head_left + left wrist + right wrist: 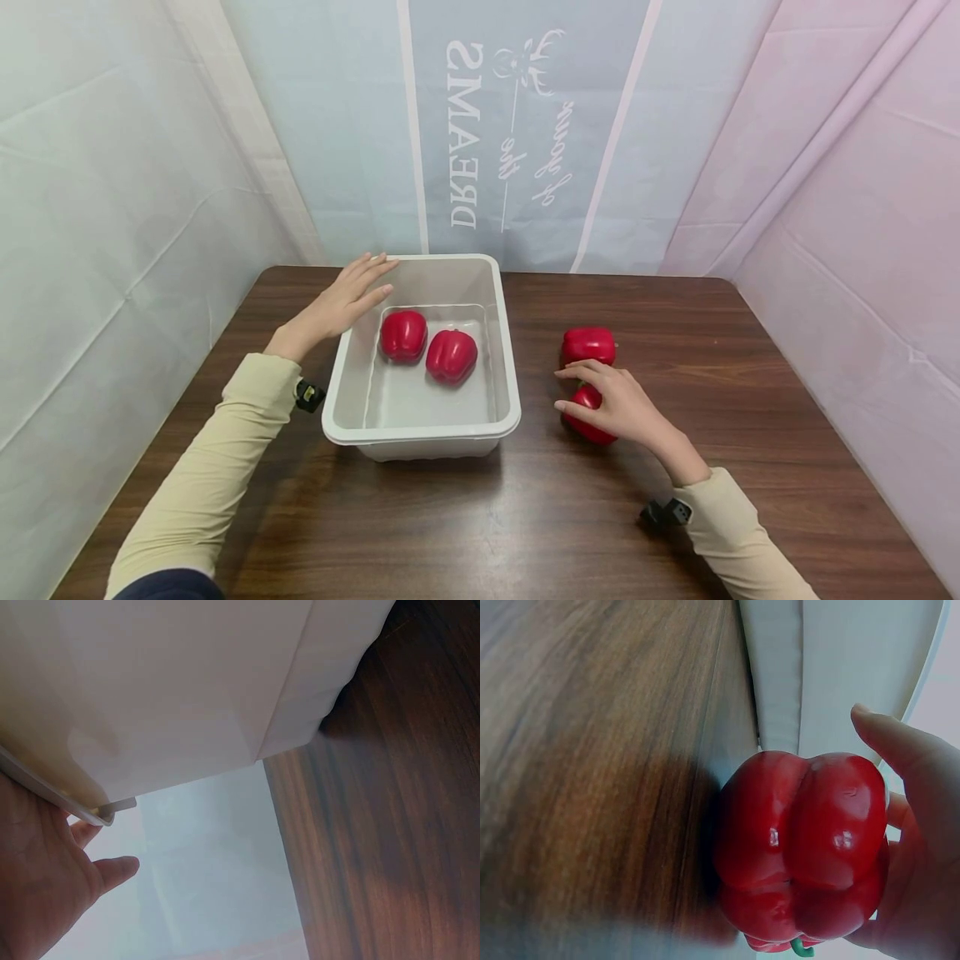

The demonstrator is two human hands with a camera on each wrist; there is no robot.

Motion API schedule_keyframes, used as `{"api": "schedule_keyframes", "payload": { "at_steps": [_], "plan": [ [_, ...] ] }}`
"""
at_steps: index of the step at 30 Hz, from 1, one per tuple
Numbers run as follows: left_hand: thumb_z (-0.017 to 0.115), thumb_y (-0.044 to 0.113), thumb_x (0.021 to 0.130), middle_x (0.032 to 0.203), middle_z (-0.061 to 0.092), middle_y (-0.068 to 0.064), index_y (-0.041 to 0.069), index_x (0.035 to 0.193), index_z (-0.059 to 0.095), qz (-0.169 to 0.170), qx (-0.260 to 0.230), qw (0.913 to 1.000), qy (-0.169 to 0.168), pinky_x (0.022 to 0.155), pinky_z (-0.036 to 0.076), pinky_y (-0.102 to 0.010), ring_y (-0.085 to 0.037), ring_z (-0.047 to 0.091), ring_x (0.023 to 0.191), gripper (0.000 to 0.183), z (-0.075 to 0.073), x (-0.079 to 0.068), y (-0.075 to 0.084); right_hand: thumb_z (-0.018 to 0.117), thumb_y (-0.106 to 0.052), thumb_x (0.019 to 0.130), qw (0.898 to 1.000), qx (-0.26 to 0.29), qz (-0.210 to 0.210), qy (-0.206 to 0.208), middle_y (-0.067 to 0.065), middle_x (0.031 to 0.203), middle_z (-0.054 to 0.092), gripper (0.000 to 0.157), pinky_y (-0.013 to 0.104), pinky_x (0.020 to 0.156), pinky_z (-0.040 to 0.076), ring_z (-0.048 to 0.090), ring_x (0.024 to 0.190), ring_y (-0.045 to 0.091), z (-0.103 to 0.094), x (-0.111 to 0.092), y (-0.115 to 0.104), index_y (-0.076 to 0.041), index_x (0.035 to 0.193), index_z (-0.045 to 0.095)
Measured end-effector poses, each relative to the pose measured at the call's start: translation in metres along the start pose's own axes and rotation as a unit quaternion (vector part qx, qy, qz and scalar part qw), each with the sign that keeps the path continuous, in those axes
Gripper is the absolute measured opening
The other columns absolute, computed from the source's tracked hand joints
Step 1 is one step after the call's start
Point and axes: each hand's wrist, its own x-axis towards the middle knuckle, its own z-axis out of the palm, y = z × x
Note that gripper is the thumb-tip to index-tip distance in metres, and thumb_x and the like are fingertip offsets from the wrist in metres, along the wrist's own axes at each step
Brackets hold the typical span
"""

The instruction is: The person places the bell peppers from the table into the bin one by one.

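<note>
My left hand (337, 304) lies with straight, spread fingers over the left rim of a pale grey plastic bin (512, 367). In the left wrist view its palm is right against the bin's lip. Two red bell peppers (452, 357) sit side by side on the bin floor. To the right of the bin, my right hand (621, 404) reaches over a red bell pepper (588, 427) on the table. Thumb and fingers are spread around its top; in the right wrist view the thumb stands off the pepper (802, 840). Just behind lies another red bell pepper (588, 343).
The dark wood table (465, 533) has rounded far corners. A pale blue printed cloth (517, 142) hangs behind it, and white cloth walls (112, 208) rise on both sides. Each wrist wears a small black camera (307, 396).
</note>
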Motion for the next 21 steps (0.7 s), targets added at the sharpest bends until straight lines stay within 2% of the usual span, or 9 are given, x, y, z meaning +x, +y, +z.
{"api": "schedule_keyframes", "payload": {
  "at_steps": [21],
  "plan": [
    [0.033, 0.049, 0.097, 0.154, 0.017, -0.012, 0.020, 0.148, 0.026, 0.002, -0.002, 1.0000, 0.000, 0.113, 0.003, -0.054, -0.029, 0.002, 0.143, 0.059, -0.0002, 0.0006, 0.0000, 0.070, -0.048, 0.078, 1.000, 0.001, -0.007, -0.006, 0.000, 0.114, 0.061, 0.045, 0.047, 0.082, 0.044, 0.060, 0.101, 0.018, 0.0018, -0.0062, 0.0004, -0.022, 0.114, 0.064]
  ]
}}
